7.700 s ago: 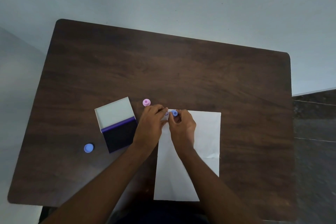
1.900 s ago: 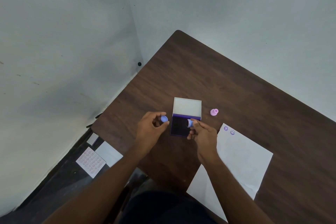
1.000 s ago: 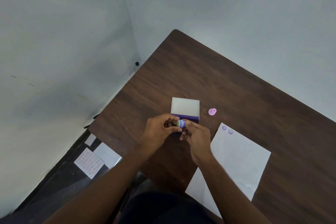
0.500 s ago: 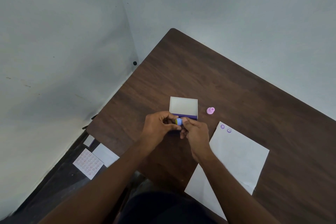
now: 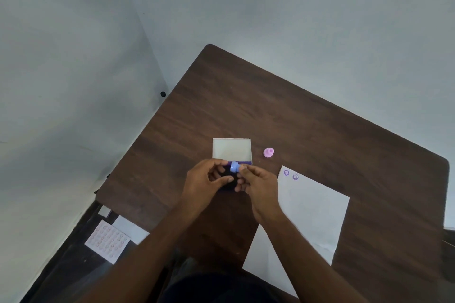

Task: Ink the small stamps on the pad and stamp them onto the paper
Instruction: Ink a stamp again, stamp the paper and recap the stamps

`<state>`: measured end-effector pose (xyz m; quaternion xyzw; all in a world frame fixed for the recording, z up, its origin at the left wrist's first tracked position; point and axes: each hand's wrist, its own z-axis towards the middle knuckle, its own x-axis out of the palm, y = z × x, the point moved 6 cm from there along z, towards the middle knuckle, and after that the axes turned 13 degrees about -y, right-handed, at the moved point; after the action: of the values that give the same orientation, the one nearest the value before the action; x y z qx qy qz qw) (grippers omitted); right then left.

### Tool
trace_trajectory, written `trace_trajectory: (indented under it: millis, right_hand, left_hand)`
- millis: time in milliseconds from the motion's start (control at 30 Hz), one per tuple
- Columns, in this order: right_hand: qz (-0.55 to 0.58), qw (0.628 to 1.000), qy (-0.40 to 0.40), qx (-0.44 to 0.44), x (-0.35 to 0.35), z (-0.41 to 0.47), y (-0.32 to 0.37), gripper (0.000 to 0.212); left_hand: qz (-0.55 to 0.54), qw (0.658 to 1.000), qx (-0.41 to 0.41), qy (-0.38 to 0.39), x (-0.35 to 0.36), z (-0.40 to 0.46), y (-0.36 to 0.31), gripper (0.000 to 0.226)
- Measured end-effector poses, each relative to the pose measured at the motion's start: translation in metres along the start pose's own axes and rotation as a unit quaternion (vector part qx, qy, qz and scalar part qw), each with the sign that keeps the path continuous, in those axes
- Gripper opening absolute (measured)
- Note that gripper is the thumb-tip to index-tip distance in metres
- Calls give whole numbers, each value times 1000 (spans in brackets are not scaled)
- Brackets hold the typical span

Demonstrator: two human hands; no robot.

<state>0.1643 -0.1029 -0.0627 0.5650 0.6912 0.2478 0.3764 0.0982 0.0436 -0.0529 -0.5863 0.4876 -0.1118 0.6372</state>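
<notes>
Brown table (image 5: 283,110); open ink pad (image 5: 232,151), white lid raised; left hand (image 5: 206,183) and right hand (image 5: 258,183) above it, both pinching a blue stamp (image 5: 234,167); pink stamp (image 5: 268,152) upright, right of pad; paper (image 5: 310,214) bearing two purple prints (image 5: 291,174) at its far corner.

Dark wood-grain table (image 5: 307,115) (matt), smooth white paper (image 5: 312,214), glossy plastic stamps (image 5: 268,152)

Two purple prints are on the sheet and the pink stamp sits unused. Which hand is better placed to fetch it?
Probably the right hand: the small pink plastic stamp stands on its side of the open ink pad, while the left hand is farther off.
</notes>
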Motion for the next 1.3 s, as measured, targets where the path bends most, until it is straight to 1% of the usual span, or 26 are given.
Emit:
trace_trajectory:
  millis: [33, 100, 200, 333, 400, 533, 667, 833, 1000, 1100, 1300]
  right_hand:
    - [-3, 1000, -2, -3, -4, 3, 1, 9]
    - [-21, 1000, -12, -16, -13, 10, 4, 14]
    - [-81, 994, -52, -57, -28, 25, 8, 19]
    - [-150, 977, -120, -90, -50, 45, 13, 25]
    - [-159, 973, -145, -85, -61, 56, 13, 27]
    - [-178, 963, -186, -80, -78, 74, 14, 22]
    - [-233, 949, -181, -114, -77, 87, 19, 21]
    - [-294, 931, -152, -152, -64, 97, 25, 26]
    - [-321, 925, -131, -155, -53, 106, 21, 30]
    - [-332, 921, -127, -158, -51, 108, 20, 30]
    - [-352, 913, -124, -163, -49, 110, 20, 27]
  left_hand:
    - [5, 1000, 1, 5, 4, 1, 0, 35]
    - [21, 1000, -3, 19, 14, 3, -2, 28]
    - [43, 998, -12, 39, 34, 9, -5, 23]
    - [77, 995, -13, 58, 62, 16, -14, 25]
    - [89, 994, -8, 57, 74, 20, -21, 26]
    - [104, 992, -16, 69, 97, 26, -29, 30]
    - [138, 988, -19, 67, 110, 31, -29, 34]
    - [144, 988, -23, 60, 114, 36, -25, 34]
    - [143, 988, -15, 58, 117, 39, -25, 32]
    - [153, 986, -25, 63, 119, 40, -22, 34]
    - [147, 987, -22, 65, 120, 41, -22, 32]
